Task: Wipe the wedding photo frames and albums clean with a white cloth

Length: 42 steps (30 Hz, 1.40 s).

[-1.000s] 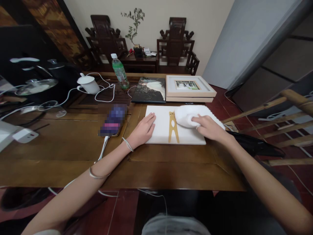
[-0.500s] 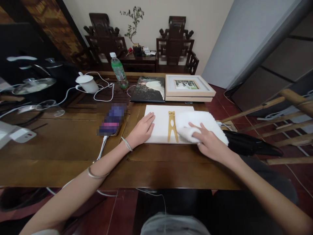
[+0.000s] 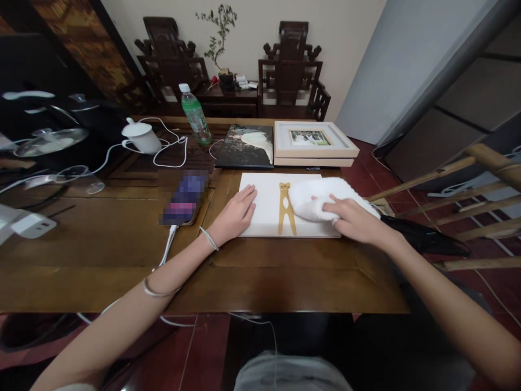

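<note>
A flat white board (image 3: pixel 260 217) lies on the wooden table, with a gold bear-shaped stand leg (image 3: pixel 286 209) at its middle. My left hand (image 3: pixel 236 214) rests on the board's left edge, palm down, fingers stretched out. In my right hand (image 3: pixel 354 220) is a fluffy white towel (image 3: pixel 325 190), its near edge bunched between thumb and fingers. The towel covers the board's right part and reaches past its right edge. Its left end lies close beside the gold leg. The undersides of my right fingers are hidden.
Behind the board are a dark picture panel (image 3: pixel 246 152) and stacked pale wooden frames (image 3: pixel 316 155). A green-labelled bottle (image 3: pixel 196 119), a lidded white cup (image 3: pixel 142 138) and a phone (image 3: pixel 185 198) with a cable stand left. A wooden chair (image 3: pixel 480 184) is at right.
My right hand has shifted slightly up and to the right with the towel, showing the board's lower right corner. My left hand stays on the left edge.
</note>
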{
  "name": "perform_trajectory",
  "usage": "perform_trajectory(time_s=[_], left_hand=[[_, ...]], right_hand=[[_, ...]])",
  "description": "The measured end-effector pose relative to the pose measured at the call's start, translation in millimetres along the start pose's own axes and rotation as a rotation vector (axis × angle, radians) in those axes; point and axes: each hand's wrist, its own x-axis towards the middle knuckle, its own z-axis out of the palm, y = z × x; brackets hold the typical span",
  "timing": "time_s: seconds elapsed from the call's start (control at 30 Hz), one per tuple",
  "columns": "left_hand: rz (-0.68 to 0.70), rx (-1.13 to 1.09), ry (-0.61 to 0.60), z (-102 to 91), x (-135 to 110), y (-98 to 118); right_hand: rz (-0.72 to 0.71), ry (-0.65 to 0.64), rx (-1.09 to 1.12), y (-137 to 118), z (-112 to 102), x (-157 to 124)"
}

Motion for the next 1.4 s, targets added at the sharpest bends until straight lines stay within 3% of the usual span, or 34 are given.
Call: perform_trajectory(time_s=[0.17,0.3,0.5,0.67,0.8,0.97,1.23,1.4], left_hand=[[0.002,-0.008,-0.002,-0.7,0.0,0.4],[0.005,-0.015,0.006,-0.4,-0.4,-0.2],[0.005,-0.008,0.005,0.3,-0.6,-0.6],[-0.007,-0.014,0.004,0.3,-0.5,-0.1],[0.005,-0.009,0.004,0.6,-0.5,-0.6],[0.008,-0.003,0.005,0.3,0.0,-0.3],[-0.010,0.012,-0.011,-1.5,0.8,1.2],[-0.010,0.007,-0.008,-1.6,0.6,1.9]], right_hand=[[0.041,0.089,-0.030,37.1,5.7,48.7],[0.030,0.169,-0.068,36.5,24.5,56.4],[-0.005,0.143,-0.106,-1.7,41.9,4.2],[-0.055,0.050,-0.029,-36.9,30.3,-51.2],[-0.041,-0.063,0.019,-49.3,13.5,-65.6],[-0.013,-0.030,0.022,-31.8,4.8,-36.3],[0.044,0.018,0.061,35.6,-10.1,48.4],[0.084,0.059,0.024,46.5,-14.3,71.8]])
